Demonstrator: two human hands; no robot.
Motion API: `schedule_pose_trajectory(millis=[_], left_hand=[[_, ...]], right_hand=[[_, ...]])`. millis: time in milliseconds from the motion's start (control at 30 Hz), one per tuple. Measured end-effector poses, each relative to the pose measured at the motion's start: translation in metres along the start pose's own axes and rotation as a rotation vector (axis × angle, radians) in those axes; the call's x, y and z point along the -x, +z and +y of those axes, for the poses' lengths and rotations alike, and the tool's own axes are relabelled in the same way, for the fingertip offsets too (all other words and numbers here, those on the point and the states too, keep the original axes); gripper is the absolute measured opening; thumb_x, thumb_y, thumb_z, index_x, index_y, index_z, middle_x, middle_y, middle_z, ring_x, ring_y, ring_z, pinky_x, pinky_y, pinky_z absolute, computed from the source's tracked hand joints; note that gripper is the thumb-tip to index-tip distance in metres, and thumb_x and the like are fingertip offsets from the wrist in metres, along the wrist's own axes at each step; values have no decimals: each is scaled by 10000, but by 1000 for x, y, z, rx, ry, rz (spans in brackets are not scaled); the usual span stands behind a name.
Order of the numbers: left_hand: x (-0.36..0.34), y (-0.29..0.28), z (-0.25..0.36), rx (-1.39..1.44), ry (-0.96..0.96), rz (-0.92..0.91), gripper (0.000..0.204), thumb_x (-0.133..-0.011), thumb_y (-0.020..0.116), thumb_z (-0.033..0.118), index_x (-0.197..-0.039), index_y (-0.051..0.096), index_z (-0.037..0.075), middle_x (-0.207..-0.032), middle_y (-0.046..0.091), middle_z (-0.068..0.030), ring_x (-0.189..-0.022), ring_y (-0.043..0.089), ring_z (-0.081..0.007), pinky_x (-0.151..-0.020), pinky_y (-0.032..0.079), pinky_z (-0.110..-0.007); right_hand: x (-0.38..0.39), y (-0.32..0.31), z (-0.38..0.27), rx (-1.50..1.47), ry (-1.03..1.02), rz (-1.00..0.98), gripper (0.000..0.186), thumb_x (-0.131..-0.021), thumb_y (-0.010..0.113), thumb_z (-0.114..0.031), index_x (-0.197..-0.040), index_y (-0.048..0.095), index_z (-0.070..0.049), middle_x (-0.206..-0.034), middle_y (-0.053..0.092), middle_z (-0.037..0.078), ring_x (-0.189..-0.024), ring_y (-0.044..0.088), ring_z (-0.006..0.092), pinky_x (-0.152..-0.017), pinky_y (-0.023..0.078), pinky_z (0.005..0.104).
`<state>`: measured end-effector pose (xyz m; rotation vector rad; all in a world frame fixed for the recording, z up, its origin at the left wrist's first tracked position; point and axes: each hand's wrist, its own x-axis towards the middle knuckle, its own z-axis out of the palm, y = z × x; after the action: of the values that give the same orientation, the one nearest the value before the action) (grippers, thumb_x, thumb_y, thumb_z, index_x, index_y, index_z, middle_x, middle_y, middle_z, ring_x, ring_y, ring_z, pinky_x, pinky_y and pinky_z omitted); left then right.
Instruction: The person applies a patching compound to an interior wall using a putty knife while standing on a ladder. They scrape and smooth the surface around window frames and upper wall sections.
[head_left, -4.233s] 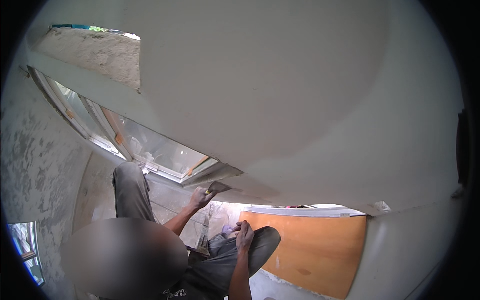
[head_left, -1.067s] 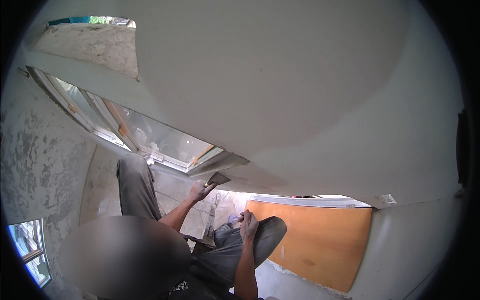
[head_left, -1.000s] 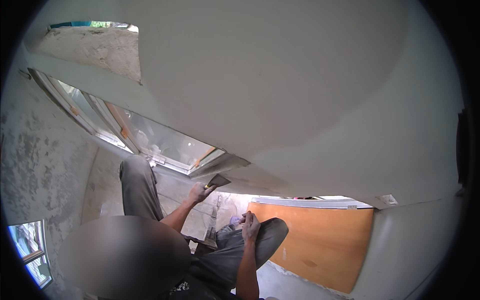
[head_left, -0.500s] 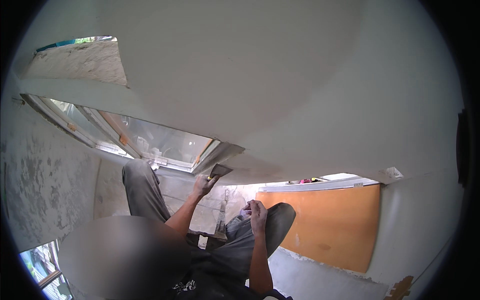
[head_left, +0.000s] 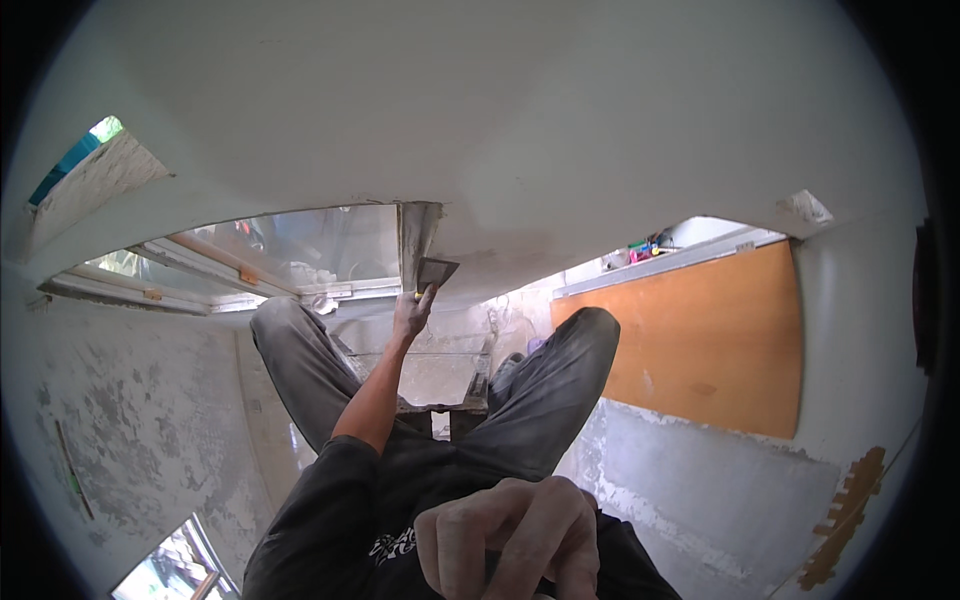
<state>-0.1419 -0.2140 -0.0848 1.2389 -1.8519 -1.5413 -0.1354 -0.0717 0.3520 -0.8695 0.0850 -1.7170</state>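
Observation:
My left hand (head_left: 411,308) is closed around the handle of a putty knife (head_left: 438,271). Its grey, roughly square blade lies by the lower corner of the window reveal (head_left: 414,232); I cannot tell whether it touches the plaster. My right hand (head_left: 512,535) is raised in front of my chest, very close to the view, dusty and with its fingers curled in. What it may hold is hidden behind those fingers. Below the hands my bent knees spread apart in dusty grey trousers (head_left: 560,395).
A large pale plastered surface (head_left: 600,110) fills the upper view. Framed window panes (head_left: 310,245) stand at left, beside a patchy wall (head_left: 130,400). On the right are an orange-brown panel (head_left: 700,340), small coloured items (head_left: 650,248) behind it and a brown notched strip (head_left: 845,515).
My right hand has come up from beside the right knee to close in front of my chest. The view has turned; the left hand still grips the putty knife near the window corner.

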Motion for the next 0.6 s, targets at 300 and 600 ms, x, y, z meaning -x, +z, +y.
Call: schedule_pose_trajectory(millis=[300,600], left_hand=[[6,-13,10,3,-38,-30,642,-840,478,534,-469,480,9,-377,395,-45,-362,413,-154,-389,305,-344],[15,-17,2,-32,-8,-18,635,-835,490,528,-494,519,-7,-388,419,-66,-367,403,-163,-393,307,-361]], right_hand=[[3,40,15,-122,-360,-51,249,-779,668,-176,-775,658,73,-728,554,117,-627,492,167,-504,372,248],[15,35,3,30,-524,-47,286,-790,657,-227,-768,665,58,-721,545,102,-614,472,155,-495,357,247]])
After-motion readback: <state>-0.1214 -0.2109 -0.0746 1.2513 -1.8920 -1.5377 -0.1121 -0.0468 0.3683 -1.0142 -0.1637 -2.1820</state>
